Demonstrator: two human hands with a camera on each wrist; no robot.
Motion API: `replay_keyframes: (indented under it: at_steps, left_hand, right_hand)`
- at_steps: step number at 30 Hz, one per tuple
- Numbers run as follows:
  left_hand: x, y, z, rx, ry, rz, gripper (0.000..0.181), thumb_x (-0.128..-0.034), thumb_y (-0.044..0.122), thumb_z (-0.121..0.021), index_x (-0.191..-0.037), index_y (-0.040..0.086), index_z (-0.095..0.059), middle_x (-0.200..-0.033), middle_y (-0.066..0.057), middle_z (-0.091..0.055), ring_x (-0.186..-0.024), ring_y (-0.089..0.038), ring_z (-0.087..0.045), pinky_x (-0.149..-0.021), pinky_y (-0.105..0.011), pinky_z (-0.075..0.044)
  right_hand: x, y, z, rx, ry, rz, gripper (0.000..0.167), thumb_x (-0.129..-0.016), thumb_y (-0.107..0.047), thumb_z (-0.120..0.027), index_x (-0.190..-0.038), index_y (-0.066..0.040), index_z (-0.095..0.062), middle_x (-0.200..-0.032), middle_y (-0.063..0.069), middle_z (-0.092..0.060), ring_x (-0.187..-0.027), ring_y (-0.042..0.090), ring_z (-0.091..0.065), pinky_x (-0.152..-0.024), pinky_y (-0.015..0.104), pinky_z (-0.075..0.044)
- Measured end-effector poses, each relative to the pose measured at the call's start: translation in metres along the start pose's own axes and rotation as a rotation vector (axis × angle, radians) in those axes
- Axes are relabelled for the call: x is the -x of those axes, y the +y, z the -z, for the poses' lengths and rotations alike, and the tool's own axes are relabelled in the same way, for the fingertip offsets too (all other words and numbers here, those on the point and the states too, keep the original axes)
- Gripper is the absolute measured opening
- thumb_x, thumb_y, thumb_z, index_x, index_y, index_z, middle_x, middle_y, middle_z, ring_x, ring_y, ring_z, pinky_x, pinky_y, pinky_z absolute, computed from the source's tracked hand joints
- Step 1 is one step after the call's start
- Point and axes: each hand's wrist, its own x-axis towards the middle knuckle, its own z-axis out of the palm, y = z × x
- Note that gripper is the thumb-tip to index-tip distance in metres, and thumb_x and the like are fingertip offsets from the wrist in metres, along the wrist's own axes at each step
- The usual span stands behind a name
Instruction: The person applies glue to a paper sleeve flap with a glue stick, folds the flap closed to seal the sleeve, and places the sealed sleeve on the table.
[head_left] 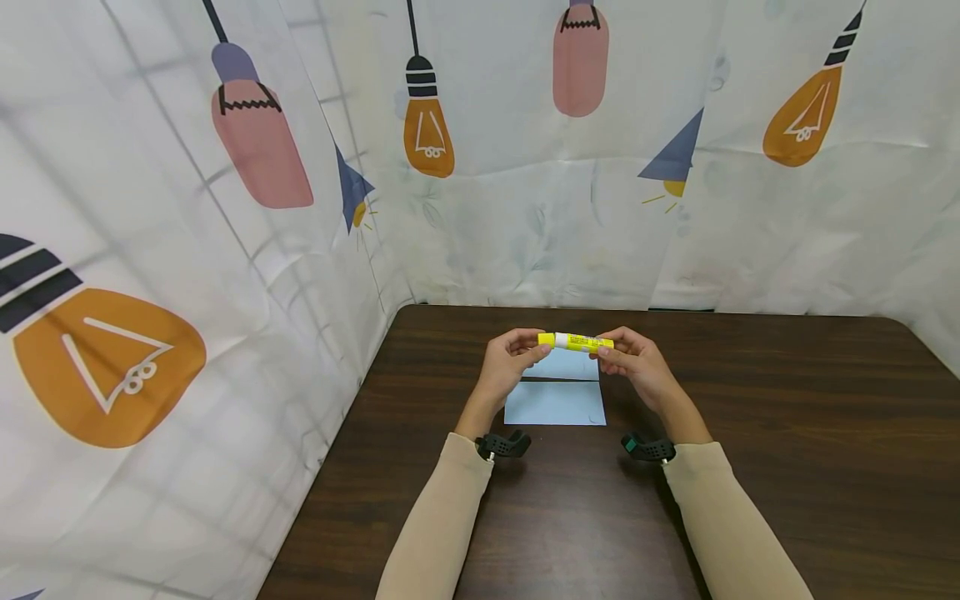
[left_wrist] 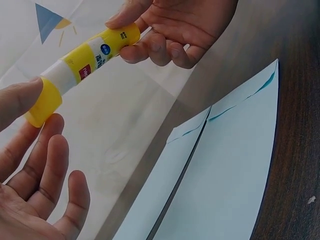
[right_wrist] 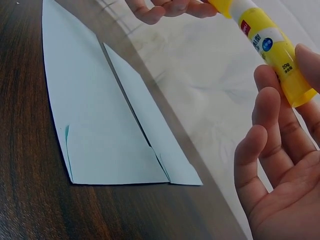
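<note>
A yellow-and-white glue stick [head_left: 577,342] is held level between both hands, raised above the far part of the table. My left hand [head_left: 507,365] pinches its yellow cap [left_wrist: 46,104] between thumb and fingers. At the other end, my right hand [head_left: 639,367] grips the yellow printed body [right_wrist: 280,62]. A white section shows between cap and body. Below lie two light blue paper pieces, a nearer one [head_left: 555,405] and a farther one [head_left: 561,365] partly hidden by the hands. A narrow dark gap runs between them, and the wrist views show teal marks near their ends.
The dark wooden table [head_left: 787,467] extends to both sides of the papers. White curtains printed with lamps [head_left: 487,242] hang behind the table and along its left edge. Each wrist wears a black strap [head_left: 504,444].
</note>
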Motion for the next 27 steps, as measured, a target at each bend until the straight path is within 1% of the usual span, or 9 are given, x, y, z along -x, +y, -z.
replay_keyframes:
  at_steps: [3, 9, 12, 14, 20, 27]
  left_hand:
    - [0.0003, -0.0004, -0.0003, 0.007, 0.001, -0.005, 0.035, -0.0895, 0.017, -0.081, -0.122, 0.008, -0.073, -0.103, -0.004, -0.071, -0.084, -0.011, -0.061, -0.081, -0.037, -0.055]
    - [-0.0005, -0.0002, -0.0005, 0.021, -0.004, -0.012, 0.036, -0.0902, 0.016, -0.08, -0.124, 0.006, -0.072, -0.103, -0.002, -0.07, -0.084, -0.01, -0.062, -0.075, -0.026, -0.054]
    - [-0.0001, 0.0003, -0.0005, 0.026, -0.009, -0.017, 0.037, -0.0906, 0.017, -0.08, -0.124, 0.006, -0.071, -0.104, -0.002, -0.07, -0.085, -0.01, -0.063, -0.075, -0.024, -0.053]
    - [0.0004, 0.0006, -0.0002, 0.024, -0.015, -0.018, 0.036, -0.0906, 0.018, -0.08, -0.124, 0.006, -0.072, -0.103, -0.002, -0.07, -0.085, -0.01, -0.063, -0.076, -0.025, -0.053]
    - [0.0007, -0.0011, 0.0008, 0.016, -0.038, -0.033, 0.034, -0.0906, 0.02, -0.08, -0.122, 0.009, -0.073, -0.103, -0.003, -0.07, -0.085, -0.011, -0.063, -0.081, -0.035, -0.053]
    - [0.0006, -0.0023, 0.0014, 0.011, -0.05, -0.043, 0.033, -0.091, 0.019, -0.079, -0.122, 0.01, -0.073, -0.103, -0.002, -0.07, -0.086, -0.011, -0.064, -0.081, -0.034, -0.054]
  right_hand:
    - [0.0, 0.0001, 0.0004, 0.0, -0.005, 0.003, 0.012, -0.099, -0.013, -0.068, -0.111, -0.013, -0.066, -0.097, 0.009, -0.076, -0.075, 0.015, -0.061, -0.07, 0.023, -0.055]
    - [-0.0001, 0.0006, 0.0008, 0.001, -0.014, 0.005, 0.013, -0.099, -0.012, -0.067, -0.112, -0.012, -0.066, -0.095, 0.005, -0.077, -0.076, 0.015, -0.061, -0.071, 0.024, -0.055]
    - [-0.0006, 0.0011, 0.0007, 0.004, -0.013, 0.0, 0.013, -0.099, -0.012, -0.068, -0.112, -0.011, -0.066, -0.095, 0.004, -0.077, -0.076, 0.015, -0.062, -0.071, 0.025, -0.055]
    - [-0.0008, 0.0014, 0.0004, 0.009, -0.011, -0.003, 0.012, -0.099, -0.012, -0.068, -0.111, -0.012, -0.066, -0.095, 0.003, -0.077, -0.076, 0.015, -0.062, -0.072, 0.025, -0.056]
    - [-0.0008, 0.0007, -0.0006, 0.027, -0.006, -0.01, 0.011, -0.099, -0.013, -0.068, -0.11, -0.014, -0.068, -0.094, 0.002, -0.077, -0.075, 0.013, -0.062, -0.071, 0.025, -0.055]
    - [0.0004, -0.0005, -0.001, 0.034, -0.016, -0.009, 0.012, -0.099, -0.013, -0.068, -0.11, -0.015, -0.068, -0.096, 0.005, -0.077, -0.075, 0.014, -0.061, -0.071, 0.026, -0.055]
